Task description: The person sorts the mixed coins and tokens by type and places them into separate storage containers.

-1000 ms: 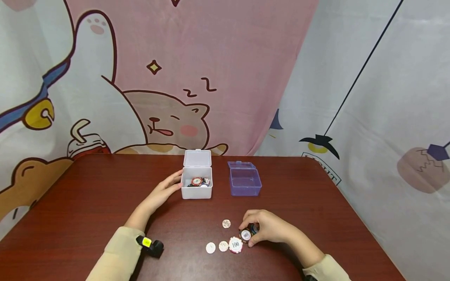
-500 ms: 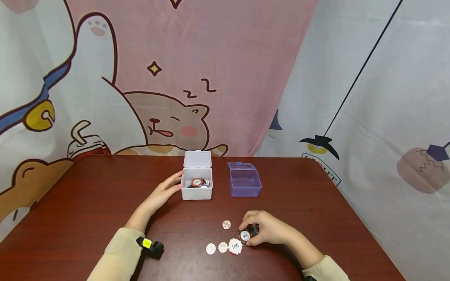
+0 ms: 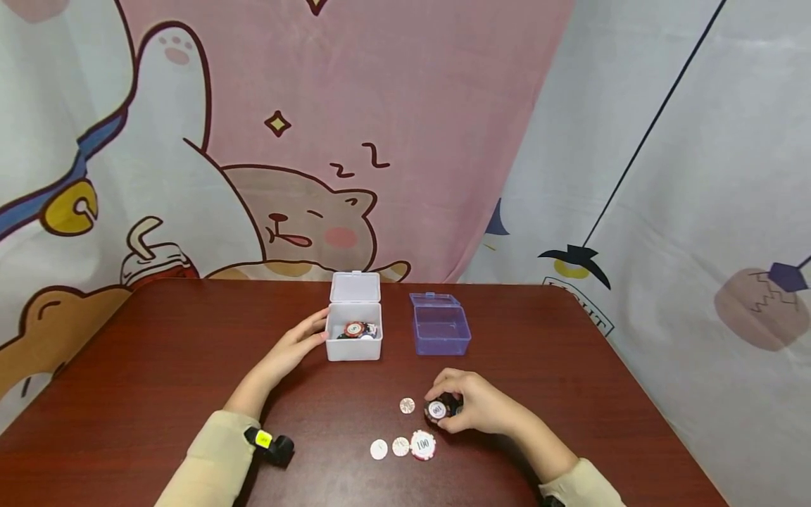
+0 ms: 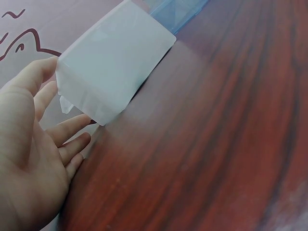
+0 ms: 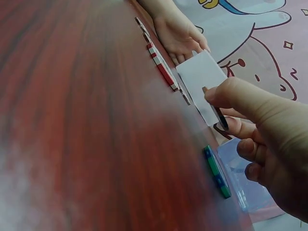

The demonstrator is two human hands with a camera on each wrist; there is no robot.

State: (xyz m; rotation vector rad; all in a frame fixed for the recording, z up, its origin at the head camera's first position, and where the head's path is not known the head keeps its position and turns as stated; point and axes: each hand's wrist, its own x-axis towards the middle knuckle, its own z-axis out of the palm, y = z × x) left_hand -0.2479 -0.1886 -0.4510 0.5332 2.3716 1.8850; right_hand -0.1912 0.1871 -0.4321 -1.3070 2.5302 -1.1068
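Observation:
My right hand (image 3: pixel 475 403) pinches a black poker chip (image 3: pixel 436 410) between thumb and fingers, lifted off the table in the right wrist view. Below that hand a green and blue chip (image 5: pixel 217 172) lies on the table. Nearby are a red-edged chip marked 100 (image 3: pixel 423 445) and small pale discs (image 3: pixel 400 446). At the white box (image 3: pixel 354 350), my left hand (image 3: pixel 294 350) touches the left side with spread, relaxed fingers. The box's lid stands raised, and several chips (image 3: pixel 356 329) lie inside.
A translucent purple box (image 3: pixel 441 345) with a raised lid stands right of the white one. The brown table (image 3: pixel 190 352) ends at a cartoon-printed cloth (image 3: pixel 437 105). A black wrist camera (image 3: pixel 279 451) sits on the left sleeve.
My right hand has raised the black chip from beside the 100 chip and moved it slightly away from me and to the left. My left hand stays at the white box.

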